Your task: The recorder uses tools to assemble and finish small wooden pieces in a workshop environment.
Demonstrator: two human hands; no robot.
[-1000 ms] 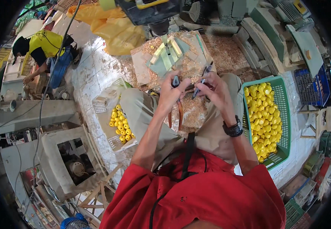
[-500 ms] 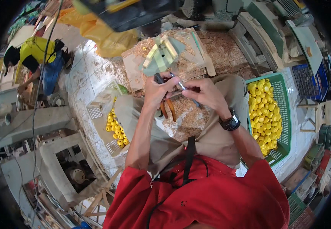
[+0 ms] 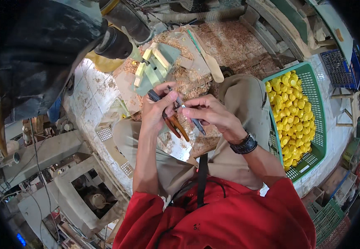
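Where the hands (image 3: 154,111) nearly meet, a slim tool (image 3: 183,105) lies between.

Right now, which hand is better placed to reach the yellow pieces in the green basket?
Probably the right hand: the green basket of yellow pieces stands on that side, while the left hand is farther, gripping pliers. The right pinches a slim grey tool, so may need freeing.

The big dark machine (image 3: 51,58) now shows at ten o'clock, not twelve, hiding the yellow shirt. The pliers (image 3: 175,123) swung their handles from six o'clock toward five.
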